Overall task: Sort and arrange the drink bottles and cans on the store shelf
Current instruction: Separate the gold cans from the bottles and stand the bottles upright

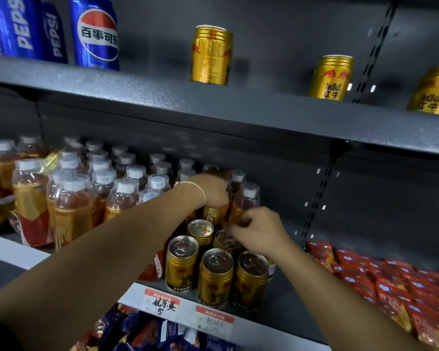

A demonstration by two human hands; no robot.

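Middle shelf (pixel 287 306), can block.

- Left hand (pixel 211 190): reaches in deepest and caps the top of the back can (pixel 213 214). Its fingers curl down the can's far side, so I judge it a grasp from above.
- Back can: upright, long axis vertical. It stands at 12 o'clock of the front cans (pixel 214 274), close behind them.
- Right hand (pixel 260 230): nearer the viewer, at 4 o'clock of the back can. Its fingers are curled at the rim of the mid can (pixel 226 241) and brush the base of the end bottle (pixel 246 198). I cannot tell whether it pinches anything.
- Bottles (pixel 122 196): packed at 9 o'clock of the cans. The end bottle stands at 2 o'clock of the back can, just beside it.
- Bare shelf floor lies at 3 o'clock of the block.

Judgement: the back can is boxed in on three sides. The coming move probably turns on a straight lift or a small nudge by the left hand, which is nearer. A sideways drag risks tipping the end bottle.
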